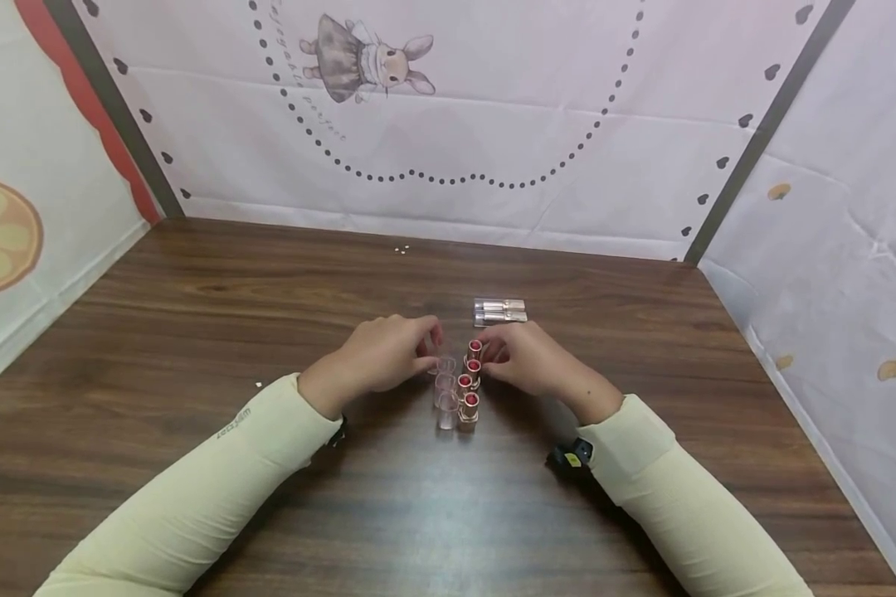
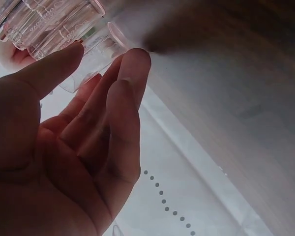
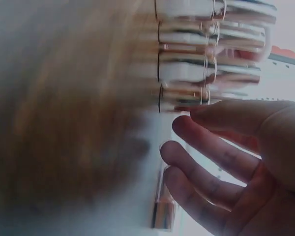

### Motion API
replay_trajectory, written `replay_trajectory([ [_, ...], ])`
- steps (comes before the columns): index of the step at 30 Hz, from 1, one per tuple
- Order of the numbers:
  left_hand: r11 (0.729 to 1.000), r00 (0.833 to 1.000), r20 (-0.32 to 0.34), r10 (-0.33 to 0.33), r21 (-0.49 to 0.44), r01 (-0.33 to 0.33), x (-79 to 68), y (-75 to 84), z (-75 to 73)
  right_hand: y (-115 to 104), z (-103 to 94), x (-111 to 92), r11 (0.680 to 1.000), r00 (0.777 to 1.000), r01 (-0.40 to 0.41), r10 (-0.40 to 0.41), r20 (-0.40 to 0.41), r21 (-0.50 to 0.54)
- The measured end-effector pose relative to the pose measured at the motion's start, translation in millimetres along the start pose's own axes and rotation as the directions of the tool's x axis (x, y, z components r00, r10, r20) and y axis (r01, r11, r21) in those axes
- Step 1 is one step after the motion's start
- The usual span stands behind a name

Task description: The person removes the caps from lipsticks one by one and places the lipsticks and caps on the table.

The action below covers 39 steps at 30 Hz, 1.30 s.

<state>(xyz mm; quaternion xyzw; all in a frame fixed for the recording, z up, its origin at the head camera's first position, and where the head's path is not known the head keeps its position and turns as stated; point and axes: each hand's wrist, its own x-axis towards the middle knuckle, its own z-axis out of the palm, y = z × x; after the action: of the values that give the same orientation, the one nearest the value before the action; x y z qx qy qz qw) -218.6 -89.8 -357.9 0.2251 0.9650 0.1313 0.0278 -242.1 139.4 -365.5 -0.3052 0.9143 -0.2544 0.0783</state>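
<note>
Several uncapped lipsticks (image 1: pixel 471 401) with red tips and gold tubes stand upright in a row. Just left of them runs a row of clear caps (image 1: pixel 448 412), also upright. My left hand (image 1: pixel 388 352) is at the far end of the caps, its thumb and fingers spread around the farthest clear cap (image 2: pixel 96 56) without a visible squeeze. On the other side, my right hand (image 1: pixel 530 356) has its fingertips right at the farthest gold lipstick tube (image 3: pixel 184 96). In the right wrist view its fingers are loosely bent, with nothing between thumb and fingers.
Two clear-capped lipsticks (image 1: pixel 500 311) lie side by side behind the right hand. Small white bits (image 1: pixel 401 249) are near the back edge, and another white bit (image 1: pixel 259 384) is by the left sleeve. Printed cloth walls (image 1: pixel 493 124) enclose the wooden table (image 1: pixel 269 274).
</note>
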Motion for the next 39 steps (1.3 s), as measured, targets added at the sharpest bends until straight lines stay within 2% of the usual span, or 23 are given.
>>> replay_trajectory([
  [4, 1.0, 1.0, 0.001, 0.013, -0.011, -0.013, 1.7, 0.4, 1.7, 4.0, -8.8, 0.1, 0.997, 0.997, -0.058, 0.055, -0.053, -0.045],
  [9, 1.0, 1.0, 0.011, 0.004, -0.012, -0.004, 2.7, -0.1, 4.3, 8.8, -19.3, 8.1, 0.978, 0.986, -0.113, 0.088, -0.143, -0.177],
  [13, 1.0, 1.0, 0.014, 0.004, -0.018, -0.003, 0.0, -2.9, 5.5, 10.0, -21.2, 20.6, 0.944, 0.984, -0.142, 0.102, -0.146, -0.298],
  [16, 1.0, 1.0, -0.002, 0.004, -0.024, -0.004, -0.4, -3.8, 6.6, 12.4, -21.8, 29.5, 0.925, 0.984, -0.151, 0.106, -0.143, -0.35],
  [23, 0.999, 1.0, 0.004, 0.017, -0.034, -0.017, -0.3, -2.7, 6.2, 17.3, -23.1, 44.4, 0.914, 0.985, -0.164, 0.134, -0.104, -0.371],
  [28, 0.999, 0.999, -0.02, 0.032, -0.026, -0.033, 1.6, -1.3, 6.9, 20.5, -23.1, 50.6, 0.897, 0.983, -0.183, 0.159, -0.092, -0.402],
  [39, 0.999, 0.999, -0.006, 0.031, -0.024, -0.031, -1.3, -2.4, 8.0, 23.4, -22.2, 53.9, 0.898, 0.985, -0.175, 0.157, -0.076, -0.403],
])
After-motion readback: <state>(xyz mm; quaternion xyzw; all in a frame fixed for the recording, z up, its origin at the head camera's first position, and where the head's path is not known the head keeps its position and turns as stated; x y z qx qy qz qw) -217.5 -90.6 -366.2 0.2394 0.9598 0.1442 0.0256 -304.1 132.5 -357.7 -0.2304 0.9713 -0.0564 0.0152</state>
